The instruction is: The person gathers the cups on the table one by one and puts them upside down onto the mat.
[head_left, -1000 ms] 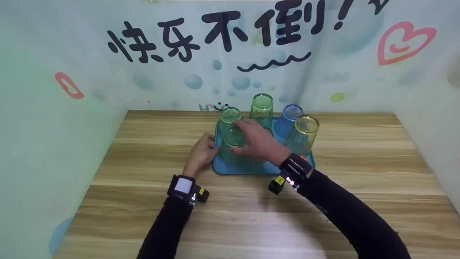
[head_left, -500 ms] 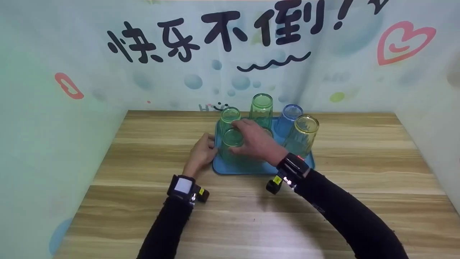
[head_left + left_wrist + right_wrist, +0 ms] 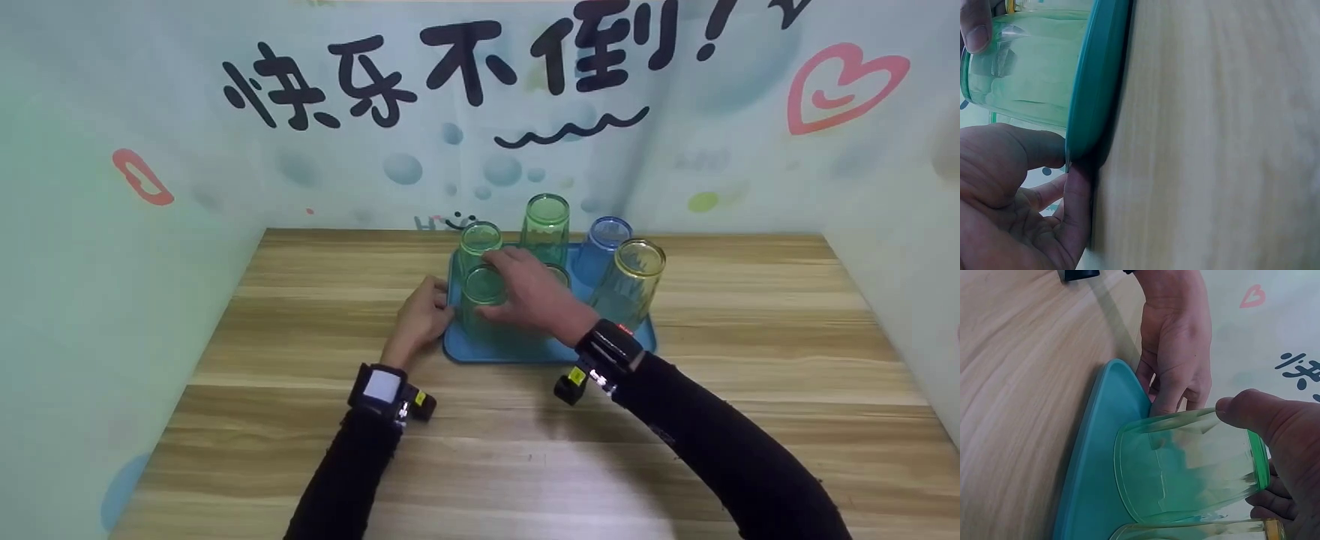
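Observation:
Upside-down drinking glasses stand on a blue tray [image 3: 480, 351]. My right hand [image 3: 536, 292] grips a green glass [image 3: 484, 286] at the tray's front left corner, thumb and fingers around its upper part. In the right wrist view the mouth of this green glass [image 3: 1190, 467] faces the tray, right at its surface. My left hand [image 3: 424, 315] pinches the tray's left rim; the left wrist view shows the thumb on top and fingers beneath the tray edge [image 3: 1092, 84]. Behind the held glass is another green glass [image 3: 481, 238].
A taller-looking green glass [image 3: 547, 225], a blue glass [image 3: 602, 251] and a yellow glass [image 3: 634, 281] share the tray. One more glass [image 3: 559, 276] is mostly hidden behind my right hand. The wooden table [image 3: 480, 450] meets a printed backdrop [image 3: 337, 172] behind the tray.
My right hand and the green glass have shifted very slightly left since a second ago. The left hand keeps its pinch on the tray rim.

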`<state>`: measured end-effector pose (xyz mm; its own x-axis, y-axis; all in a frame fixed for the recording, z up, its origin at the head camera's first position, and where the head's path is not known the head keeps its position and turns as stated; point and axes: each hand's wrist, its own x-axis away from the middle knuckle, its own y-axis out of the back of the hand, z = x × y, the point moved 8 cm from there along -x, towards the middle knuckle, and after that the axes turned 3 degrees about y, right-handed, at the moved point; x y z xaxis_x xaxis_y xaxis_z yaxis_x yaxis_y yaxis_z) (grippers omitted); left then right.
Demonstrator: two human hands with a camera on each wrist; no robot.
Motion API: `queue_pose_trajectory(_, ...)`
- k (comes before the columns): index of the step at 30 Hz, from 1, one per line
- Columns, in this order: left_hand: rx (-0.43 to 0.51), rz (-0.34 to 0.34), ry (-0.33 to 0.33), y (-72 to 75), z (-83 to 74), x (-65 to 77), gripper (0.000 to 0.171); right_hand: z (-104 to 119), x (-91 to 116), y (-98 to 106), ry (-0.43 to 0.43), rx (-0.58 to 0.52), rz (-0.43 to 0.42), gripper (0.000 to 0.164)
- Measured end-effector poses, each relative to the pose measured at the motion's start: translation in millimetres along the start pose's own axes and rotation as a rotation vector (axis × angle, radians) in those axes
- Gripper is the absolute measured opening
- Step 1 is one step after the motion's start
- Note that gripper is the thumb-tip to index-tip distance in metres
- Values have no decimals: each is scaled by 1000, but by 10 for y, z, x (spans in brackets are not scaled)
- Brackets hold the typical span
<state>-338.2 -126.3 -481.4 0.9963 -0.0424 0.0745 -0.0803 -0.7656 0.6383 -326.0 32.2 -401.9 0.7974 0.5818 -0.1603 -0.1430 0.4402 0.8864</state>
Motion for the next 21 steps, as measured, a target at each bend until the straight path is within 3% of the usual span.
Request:
queue_pose_trajectory(12, 6, 53, 66, -57, 72, -29, 39, -63, 33, 39, -54, -33, 13, 82)
queue_pose_trajectory(18, 24, 55, 94, -13, 117, -3, 39, -47, 104, 226, 9, -78, -54, 74)
queue_pose_trajectory(21, 20, 50, 59, 8, 91, 6, 38, -90, 188, 397, 31, -118, -105, 70)
